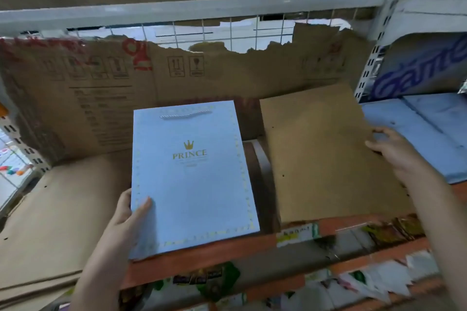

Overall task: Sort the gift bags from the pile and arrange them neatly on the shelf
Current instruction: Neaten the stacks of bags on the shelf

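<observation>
A flat light-blue gift bag [194,184] with a gold crown, the word PRINCE and a white rope handle lies on the shelf [202,252]. My left hand [129,212] grips its lower left edge, thumb on top. To its right a plain brown cardboard sheet [326,159] lies flat. My right hand [394,151] holds that sheet's right edge, fingers curled over it. Beyond that hand lies a stack of light-blue flat bags [419,129] on the neighbouring shelf section.
A torn brown carton wall [101,98] lines the shelf's back under a white wire grid [202,30]. More flat cardboard [50,222] lies at the left. A dark brown item [257,174] sits between bag and sheet. Colourful packets [328,288] fill the lower shelf under the orange edge.
</observation>
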